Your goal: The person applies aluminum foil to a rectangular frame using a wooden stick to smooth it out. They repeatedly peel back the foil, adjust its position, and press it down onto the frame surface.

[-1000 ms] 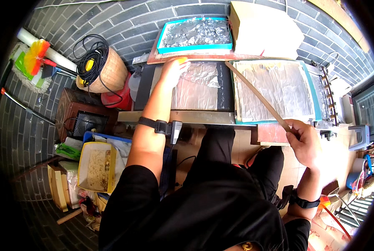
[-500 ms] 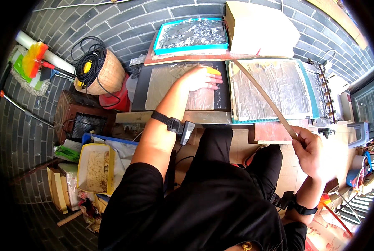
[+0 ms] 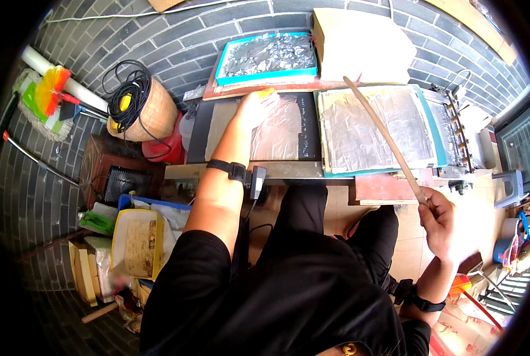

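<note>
Gripping the near end of a stick (image 3: pixel 386 135), right hand (image 3: pixel 439 224) hangs off the desk (image 3: pixel 300 170), beyond its front edge toward the right; fingers clamped on the wood. Stick slants left and away over the foil stack (image 3: pixel 354 133), far tip near the back edge. Left arm extends across the front edge, left hand (image 3: pixel 254 111) over the rear of the foil (image 3: pixel 279 135) on the desk's left half. Yellow piece (image 3: pixel 266 92) at its fingers; cannot tell whether they close on it. Along the back edge: blue tray (image 3: pixel 268 78) of flakes, pale block (image 3: pixel 365 47) right of it. Past the left edge, basket (image 3: pixel 161 110) draped with cable (image 3: pixel 137 83). Left forearm hides a strip of foil; yellow piece partly covered.
</note>
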### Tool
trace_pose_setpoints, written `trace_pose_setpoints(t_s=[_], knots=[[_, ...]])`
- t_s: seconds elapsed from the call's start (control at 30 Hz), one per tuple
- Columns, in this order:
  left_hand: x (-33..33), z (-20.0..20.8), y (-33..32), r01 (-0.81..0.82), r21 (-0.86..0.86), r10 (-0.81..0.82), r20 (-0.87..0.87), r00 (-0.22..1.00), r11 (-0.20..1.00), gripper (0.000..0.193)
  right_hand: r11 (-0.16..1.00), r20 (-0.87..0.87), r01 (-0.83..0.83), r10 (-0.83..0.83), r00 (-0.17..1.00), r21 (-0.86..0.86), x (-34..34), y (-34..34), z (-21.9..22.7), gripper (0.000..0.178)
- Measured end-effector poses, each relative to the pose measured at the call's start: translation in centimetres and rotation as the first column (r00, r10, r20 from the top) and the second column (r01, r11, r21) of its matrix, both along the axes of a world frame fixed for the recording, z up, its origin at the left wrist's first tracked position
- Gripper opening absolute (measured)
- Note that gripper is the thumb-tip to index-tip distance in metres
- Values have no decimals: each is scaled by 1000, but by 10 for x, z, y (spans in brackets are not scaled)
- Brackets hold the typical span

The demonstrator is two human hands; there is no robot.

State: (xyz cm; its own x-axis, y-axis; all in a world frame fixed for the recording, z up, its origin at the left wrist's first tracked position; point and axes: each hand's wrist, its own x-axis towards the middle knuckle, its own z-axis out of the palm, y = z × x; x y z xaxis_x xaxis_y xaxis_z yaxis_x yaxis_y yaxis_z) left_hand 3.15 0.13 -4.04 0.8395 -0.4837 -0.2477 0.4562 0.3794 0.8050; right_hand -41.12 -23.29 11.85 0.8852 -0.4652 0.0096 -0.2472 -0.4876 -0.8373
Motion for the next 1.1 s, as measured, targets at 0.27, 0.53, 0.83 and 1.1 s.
trace_pose_setpoints(t_s=[0.27,0.53,0.83,1.1], knots=[[-41,25,14,-58,327,-62,345,937,943,33,869,332,166,-346,878,467,-40,-15,-23,8],[-141,21,68,-744,476,-240,879,412,468,33,802,281,210,-422,862,559,-80,-25,-36,18],[-159,11,70,-903,411,-379,861,339,126,40,837,277,200,-380,883,510,-86,-30,-44,9],[-156,6,71,-911,401,-368,865,341,97,38,834,292,191,-383,876,518,-92,-37,-57,22]])
